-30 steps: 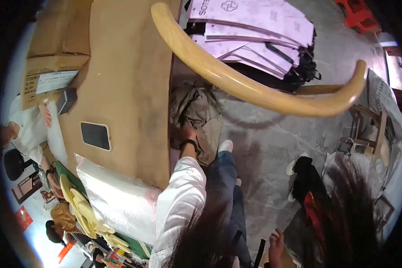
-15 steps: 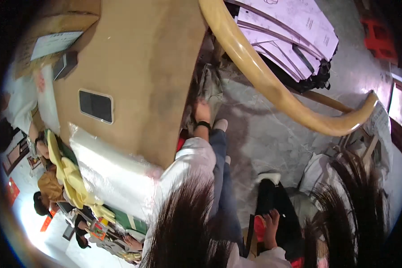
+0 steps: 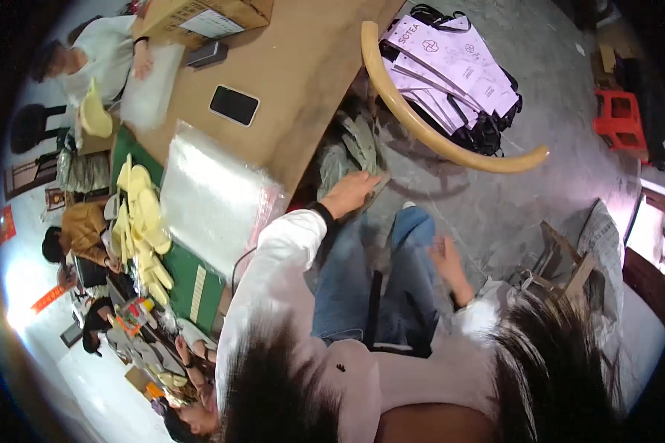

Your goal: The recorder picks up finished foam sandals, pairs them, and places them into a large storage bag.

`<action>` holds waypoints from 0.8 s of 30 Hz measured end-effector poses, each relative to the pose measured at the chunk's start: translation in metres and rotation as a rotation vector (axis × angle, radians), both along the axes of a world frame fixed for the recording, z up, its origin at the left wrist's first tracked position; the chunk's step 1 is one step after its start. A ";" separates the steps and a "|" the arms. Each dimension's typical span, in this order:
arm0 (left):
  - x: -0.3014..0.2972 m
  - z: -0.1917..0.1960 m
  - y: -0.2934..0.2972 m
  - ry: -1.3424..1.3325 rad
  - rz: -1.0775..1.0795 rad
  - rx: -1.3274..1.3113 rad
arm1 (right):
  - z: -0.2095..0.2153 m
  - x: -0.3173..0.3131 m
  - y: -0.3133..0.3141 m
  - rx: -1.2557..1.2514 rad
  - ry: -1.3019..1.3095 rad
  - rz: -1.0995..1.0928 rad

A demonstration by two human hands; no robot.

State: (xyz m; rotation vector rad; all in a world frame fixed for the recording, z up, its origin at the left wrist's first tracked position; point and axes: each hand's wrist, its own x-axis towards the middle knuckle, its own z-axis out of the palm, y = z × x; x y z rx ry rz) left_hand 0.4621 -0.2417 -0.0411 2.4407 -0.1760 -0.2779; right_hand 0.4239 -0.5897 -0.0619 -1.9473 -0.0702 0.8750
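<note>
Right grip (image 3: 448, 266): blurred, fingers spread, seems to hold nothing; well apart from the left grip, on its near right. Left grip (image 3: 349, 194): fingers curled closed on the near edge of a grey-green cloth (image 3: 360, 144), which bunches just beyond it, beside the table (image 3: 295, 81). Step, as judged: handling the cloth; shifting it would call for a firm hold. Beyond the grip, rightward: curved wooden rail (image 3: 421, 127), then lilac bags (image 3: 488, 83).

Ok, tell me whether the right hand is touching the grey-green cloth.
Apart. The head view shows it plainly: the right hand is by the right knee, with floor visible between that hand and the grey-green cloth.
</note>
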 end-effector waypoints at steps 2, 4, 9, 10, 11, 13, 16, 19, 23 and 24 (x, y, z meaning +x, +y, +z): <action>-0.029 0.046 -0.003 0.029 -0.139 0.043 | 0.071 0.060 0.053 -0.082 -0.024 0.266; -0.060 0.081 -0.033 0.034 -0.249 0.081 | 0.086 0.086 0.069 0.017 -0.458 0.464; -0.189 0.078 -0.120 -0.452 -0.268 0.138 | 0.124 0.080 0.127 0.145 -1.306 1.220; -0.196 0.088 -0.135 -0.461 -0.251 0.146 | 0.131 0.071 0.133 0.278 -1.130 1.347; -0.196 0.108 -0.152 -0.155 -0.310 0.111 | 0.125 0.061 0.136 0.338 -1.169 1.489; -0.193 0.141 -0.164 0.136 -0.351 0.076 | 0.103 0.049 0.138 0.394 -1.220 1.645; -0.227 0.143 -0.181 0.517 0.192 -0.313 | 0.077 0.028 0.133 0.232 -1.189 2.038; -0.282 0.099 -0.210 -0.293 0.972 -0.041 | 0.066 0.014 0.118 -0.050 -1.084 1.797; -0.352 0.049 -0.249 0.008 1.173 0.261 | 0.129 -0.011 0.081 0.189 -1.192 1.624; -0.357 0.043 -0.258 0.003 1.201 0.254 | 0.141 -0.018 0.068 0.302 -1.219 1.553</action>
